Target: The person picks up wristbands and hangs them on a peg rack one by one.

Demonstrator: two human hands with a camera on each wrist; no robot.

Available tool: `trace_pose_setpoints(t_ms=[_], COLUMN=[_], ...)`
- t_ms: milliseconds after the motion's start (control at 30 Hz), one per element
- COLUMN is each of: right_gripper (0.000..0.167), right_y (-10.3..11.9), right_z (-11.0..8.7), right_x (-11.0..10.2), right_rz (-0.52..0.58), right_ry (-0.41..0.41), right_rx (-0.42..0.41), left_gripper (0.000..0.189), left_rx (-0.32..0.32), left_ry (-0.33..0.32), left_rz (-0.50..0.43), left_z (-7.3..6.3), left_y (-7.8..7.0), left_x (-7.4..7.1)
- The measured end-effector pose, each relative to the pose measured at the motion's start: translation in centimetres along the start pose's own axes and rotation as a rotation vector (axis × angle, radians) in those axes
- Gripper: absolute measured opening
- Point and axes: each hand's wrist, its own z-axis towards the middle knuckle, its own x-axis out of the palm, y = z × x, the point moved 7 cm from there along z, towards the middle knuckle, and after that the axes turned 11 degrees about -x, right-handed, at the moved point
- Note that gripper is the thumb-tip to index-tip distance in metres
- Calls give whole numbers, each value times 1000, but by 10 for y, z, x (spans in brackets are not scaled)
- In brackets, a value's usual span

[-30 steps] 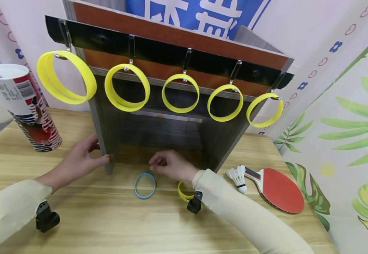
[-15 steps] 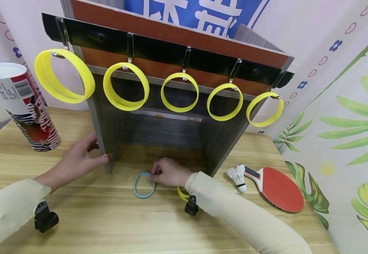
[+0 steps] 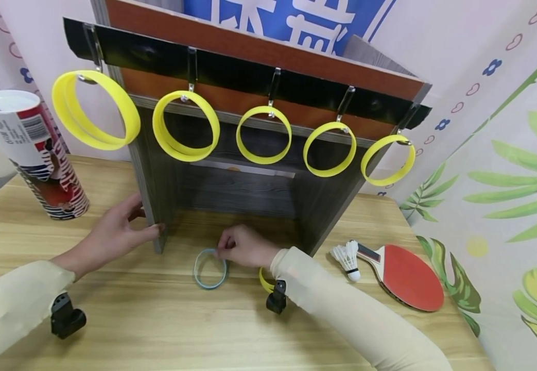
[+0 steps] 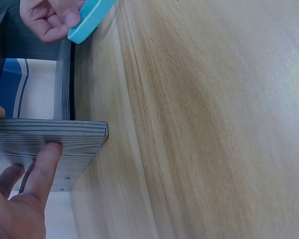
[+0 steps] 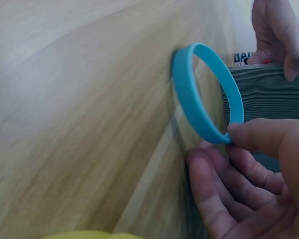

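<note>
My right hand (image 3: 247,246) pinches a light-blue silicone wristband (image 5: 187,94) by its edge between thumb and fingers. In the right wrist view the band is tilted, one side raised off the tabletop. My left hand (image 3: 117,229) grips the left side panel (image 4: 84,133) of a grey wooden stand, thumb on the inner face and fingers on the outer. Several yellow wristbands (image 3: 132,121) hang from hooks along the stand's black strip (image 3: 231,68). One more yellow wristband (image 3: 264,281) lies on the table, partly covered by the right wrist.
A tall printed snack can (image 3: 55,165) stands at the left. On the right lie a white shuttlecock (image 3: 346,259) and a red table tennis paddle (image 3: 412,278). Patterned cloth hangs behind, and the wooden table (image 3: 166,324) extends toward me.
The right hand came down to the blue wristband, took its edge between thumb and fingers and began tilting it up. The left hand stays on the panel.
</note>
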Motion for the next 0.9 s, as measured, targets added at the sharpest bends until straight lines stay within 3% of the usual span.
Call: trace_pose_setpoints(t_ms=[200, 433, 600, 900], right_gripper=[20, 24, 21, 23], right_y=[-8, -17, -18, -18], right_z=[-2, -5, -8, -12], right_x=[3, 5, 6, 4], right_rz=[239, 420, 534, 601], right_ry=[15, 70, 97, 110], right_rx=[90, 166, 177, 106], left_gripper=[72, 72, 74, 72], left_rx=[-15, -28, -34, -20], left_ry=[-2, 8, 7, 4], left_rz=[10, 11, 22, 16], left_z=[0, 0, 0, 0], left_y=[0, 0, 0, 0], left_x=[0, 0, 0, 0])
